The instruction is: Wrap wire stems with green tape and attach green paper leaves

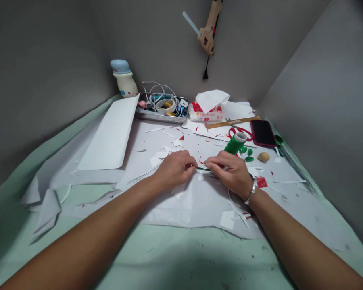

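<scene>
While I monitor from the head camera, grey walls [39,80] rise around a mint-green cover [181,257]. A large white sheet [196,209] lies across it, littered with white and red paper offcuts [157,161]. A glue gun [207,34] hangs on the far wall.

Along the far edge of the sheet sit a bottle [125,80], a steel tray [160,117] of tangled white cables [160,90], and a tissue pack [205,113]. A folded white card [109,137] lies at left. At right are a wooden ruler [231,122], red scissors [240,133], and a phone [263,133].

Both hands work mid-sheet, close together. Left hand [172,169]: fingers closed, pinching a thin green stem [203,168]. Right hand [226,171]: fingers closed on the same stem, a silver bangle [251,192] at the wrist. The stem sits between the fingertips, partly hidden, just above the sheet.

Nearest the right hand: a green tape roll [235,144], green paper leaves [248,155], a tan lump [263,157], and a red scrap [261,182].
</scene>
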`<state>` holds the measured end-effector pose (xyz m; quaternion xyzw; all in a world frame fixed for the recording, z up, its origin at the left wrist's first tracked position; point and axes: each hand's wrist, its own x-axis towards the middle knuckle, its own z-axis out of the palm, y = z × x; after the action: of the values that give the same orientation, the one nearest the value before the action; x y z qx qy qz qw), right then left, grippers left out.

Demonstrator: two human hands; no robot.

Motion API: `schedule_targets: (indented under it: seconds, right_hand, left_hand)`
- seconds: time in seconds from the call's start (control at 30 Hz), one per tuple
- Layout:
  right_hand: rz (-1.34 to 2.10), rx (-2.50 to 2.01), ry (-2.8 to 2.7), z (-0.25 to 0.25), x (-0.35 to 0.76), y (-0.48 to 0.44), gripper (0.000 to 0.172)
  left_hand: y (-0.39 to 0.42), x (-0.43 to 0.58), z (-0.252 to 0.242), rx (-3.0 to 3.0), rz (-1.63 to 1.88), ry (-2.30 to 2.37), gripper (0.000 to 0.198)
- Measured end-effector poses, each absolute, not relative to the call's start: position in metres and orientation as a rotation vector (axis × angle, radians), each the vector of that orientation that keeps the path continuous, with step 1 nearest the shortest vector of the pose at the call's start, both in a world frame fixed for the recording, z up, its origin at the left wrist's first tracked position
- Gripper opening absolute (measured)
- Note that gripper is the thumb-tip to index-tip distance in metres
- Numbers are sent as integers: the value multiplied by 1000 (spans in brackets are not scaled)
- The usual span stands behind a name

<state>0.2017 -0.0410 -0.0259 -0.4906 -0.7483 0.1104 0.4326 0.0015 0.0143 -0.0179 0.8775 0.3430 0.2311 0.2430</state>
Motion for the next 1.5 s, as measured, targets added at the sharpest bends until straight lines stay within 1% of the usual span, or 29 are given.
schedule_targets:
  seconds: [0.1, 0.2, 0.33, 0.4, 0.5, 0.63, 0.7, 0.8, 0.9, 1.0, 1.1, 1.2, 1.27, 1.33, 1.4, 1.5]
  right_hand:
    - [402, -1307, -1648, -27, 209, -36, 16]
    - [455, -1345, -1586, -29, 211, -33, 16]
    - [406, -1308, -1779, -32, 204, -36, 15]
    - [327, -1270, -1937, -34, 199, -39, 16]
    - [165, -1203, -2154, -34, 194, -44, 18]
    - [7, -1134, -2211, -30, 191, -47, 19]
    - [25, -1147, -2123, -27, 193, -47, 19]
    - [155, -1228, -1880, -26, 201, -43, 17]
    - [283, -1312, -1646, -28, 210, -36, 16]
    - [377, -1356, -1579, -31, 213, -32, 17]
    - [375, -1355, -1711, -33, 208, -34, 18]
    - [255, -1264, -1981, -34, 199, -39, 17]
    - [152, -1196, -2139, -34, 195, -43, 18]
    - [80, -1145, -2219, -32, 192, -46, 19]
    - [59, -1117, -2198, -29, 193, -47, 19]
    - [108, -1151, -2024, -24, 196, -47, 18]
  left_hand:
    - [13, 0, -15, 2296, 536, 695, 16]
    - [14, -1, -12, 2050, 584, 591, 12]
    - [17, -1, -11, 1713, 775, 764, 17]
    - [18, 0, -12, 1662, 848, 912, 20]
    - [19, 1, -15, 1841, 900, 1077, 16]
    - [16, 2, -19, 2195, 804, 1108, 16]
    - [14, 2, -20, 2328, 734, 1046, 18]
    - [11, 2, -18, 2469, 631, 874, 19]
    - [9, 2, -14, 2405, 560, 717, 19]
    - [10, 1, -9, 2147, 589, 667, 15]
    - [12, 1, -8, 1858, 727, 741, 16]
    - [16, 0, -11, 1679, 837, 880, 21]
    - [17, 1, -13, 1730, 880, 996, 19]
    - [17, 1, -16, 1902, 887, 1104, 15]
    - [16, 2, -17, 2110, 838, 1143, 16]
    - [13, 2, -18, 2365, 690, 1042, 18]
